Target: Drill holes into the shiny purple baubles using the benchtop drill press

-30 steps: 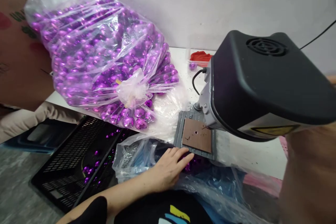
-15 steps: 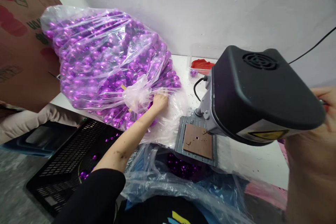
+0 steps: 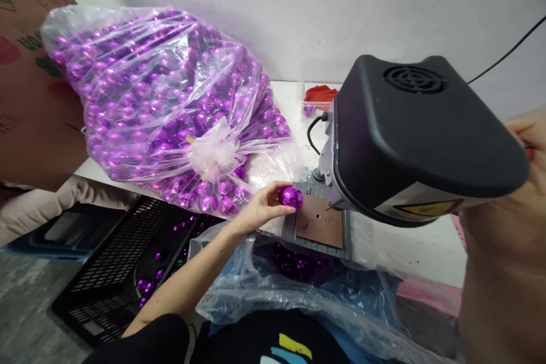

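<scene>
My left grip [image 3: 267, 207] is clasping a shiny purple ball [image 3: 292, 197] between thumb and fingers, at the left edge of a slotted grey base [image 3: 289, 229]. A brown plate [image 3: 318, 230] with a hole is lying on that base, just right of the grip. A bulky black machine head [image 3: 430, 136] is standing between my two grips, partly hiding the right grip [image 3: 531, 162]; I am not able to tell whether that one is grasping anything. Beyond and left of the left grip, a knotted clear bag [image 3: 166, 91] of purple balls is crowding the worktop [image 3: 430, 253]. Farther back, a clear tub [image 3: 302, 91] is holding red material [image 3: 321, 94]. Nearer me, an open plastic bag [image 3: 234, 290] is gaping below the grip; a black crate [image 3: 102, 259] is sitting lower left.
</scene>
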A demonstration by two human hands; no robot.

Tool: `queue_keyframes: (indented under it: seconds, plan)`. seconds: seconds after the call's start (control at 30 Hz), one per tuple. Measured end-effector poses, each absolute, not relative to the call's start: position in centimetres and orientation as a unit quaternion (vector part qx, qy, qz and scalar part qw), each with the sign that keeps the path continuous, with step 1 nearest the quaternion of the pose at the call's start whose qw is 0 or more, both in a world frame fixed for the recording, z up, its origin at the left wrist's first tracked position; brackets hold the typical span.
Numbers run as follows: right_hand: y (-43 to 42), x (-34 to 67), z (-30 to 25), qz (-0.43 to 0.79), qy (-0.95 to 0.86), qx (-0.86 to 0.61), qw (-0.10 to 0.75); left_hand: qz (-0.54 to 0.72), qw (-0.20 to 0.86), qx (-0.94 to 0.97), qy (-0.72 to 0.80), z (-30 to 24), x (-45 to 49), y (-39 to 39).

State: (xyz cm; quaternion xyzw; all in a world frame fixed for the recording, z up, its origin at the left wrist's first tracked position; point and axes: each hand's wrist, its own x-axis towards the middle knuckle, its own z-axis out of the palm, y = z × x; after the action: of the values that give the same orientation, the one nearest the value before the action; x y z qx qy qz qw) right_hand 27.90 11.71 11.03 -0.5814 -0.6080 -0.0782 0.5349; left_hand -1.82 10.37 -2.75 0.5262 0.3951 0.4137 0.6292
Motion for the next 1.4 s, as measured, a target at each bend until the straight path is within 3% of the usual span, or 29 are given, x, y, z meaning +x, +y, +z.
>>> queue_keyframes:
  seconds: [0.3, 0.43, 0.73, 0.93, 1.2, 1.4]
  plan:
    - [11.4, 27.4, 11.9, 0.018, -0.615, -0.552, 0.562, 0.395, 0.772, 0.332, 0.371, -4.0, 1.5, 9.6]
    - [11.3, 27.0, 12.0, 0.021, -0.615, -0.536, 0.578, 0.388, 0.78, 0.33, 0.364, -3.7, 1.2, 9.3]
    - [11.3, 27.0, 12.2, 0.027, -0.623, -0.529, 0.576, 0.404, 0.488, 0.602, 0.487, -5.5, 3.1, 8.3]
    - [11.2, 26.9, 12.2, 0.035, -0.617, -0.538, 0.573, 0.396, 0.34, 0.687, 0.505, -7.3, 4.7, 8.2]
    - [11.2, 26.8, 12.3, 0.026, -0.602, -0.553, 0.575, 0.399, 0.252, 0.764, 0.44, -7.3, 5.4, 8.2]
    - [11.1, 26.8, 12.3, 0.026, -0.609, -0.541, 0.58, 0.383, 0.289, 0.766, 0.427, -7.6, 6.2, 8.1]
